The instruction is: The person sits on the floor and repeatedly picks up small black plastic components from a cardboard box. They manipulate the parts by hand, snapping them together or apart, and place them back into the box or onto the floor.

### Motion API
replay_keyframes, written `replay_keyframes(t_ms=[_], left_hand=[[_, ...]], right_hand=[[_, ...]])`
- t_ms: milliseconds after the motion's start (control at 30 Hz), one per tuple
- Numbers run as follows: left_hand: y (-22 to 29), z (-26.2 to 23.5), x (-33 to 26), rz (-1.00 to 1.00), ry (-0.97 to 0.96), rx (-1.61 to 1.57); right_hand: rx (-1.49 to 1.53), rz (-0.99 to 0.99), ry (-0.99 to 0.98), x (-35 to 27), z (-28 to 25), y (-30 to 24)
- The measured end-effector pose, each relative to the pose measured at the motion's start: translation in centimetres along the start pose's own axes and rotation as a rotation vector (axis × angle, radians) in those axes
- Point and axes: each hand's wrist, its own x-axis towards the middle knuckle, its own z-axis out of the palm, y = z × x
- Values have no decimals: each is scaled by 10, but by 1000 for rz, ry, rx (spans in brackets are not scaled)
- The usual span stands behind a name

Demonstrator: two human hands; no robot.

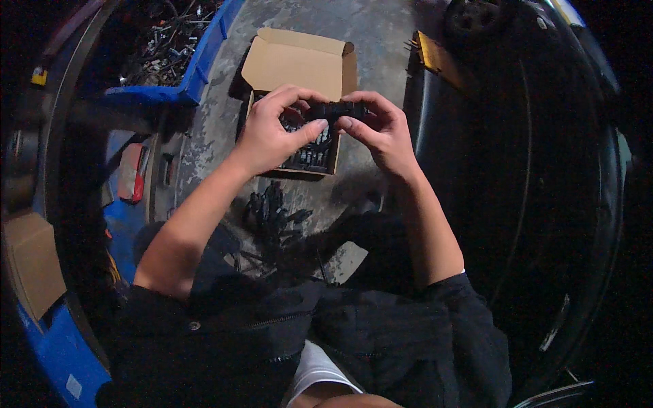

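Observation:
Between my two hands is a small black ribbed part [338,109], too dark to name more closely. My left hand [275,129] pinches its left end with thumb and fingers, and my right hand [382,128] grips the right end the same way. Both are held above an open cardboard box [299,64] whose lid is folded back. Rows of dark small parts [309,155] lie inside the box, partly hidden by my hands. Nearer to me, a loose heap of black parts [272,207] rests on the concrete floor.
A blue bin [204,75] full of mixed metal parts stands at the far left. Along the right runs a dark car body [530,170], with a wheel [474,15] beyond a yellow piece [435,56]. A red-and-white box [132,171] and another cardboard box [32,262] sit at left.

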Motion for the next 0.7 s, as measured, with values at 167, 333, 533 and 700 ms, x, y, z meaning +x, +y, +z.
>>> replay_keyframes(t_ms=[167,333,533,700], left_hand=[[-1,-19,0,-108,-161,7],[-8,-35,1,71,-143,280],[-16,-31,-15,229,-224,601],[-18,-22,-31,165,-216,688]], right_hand=[[-86,37,-48,4,7,4],[-115,89,-135,8,5,16],[-583,47,-247,9,12,24],[-711,-102,-298,4,24,24]])
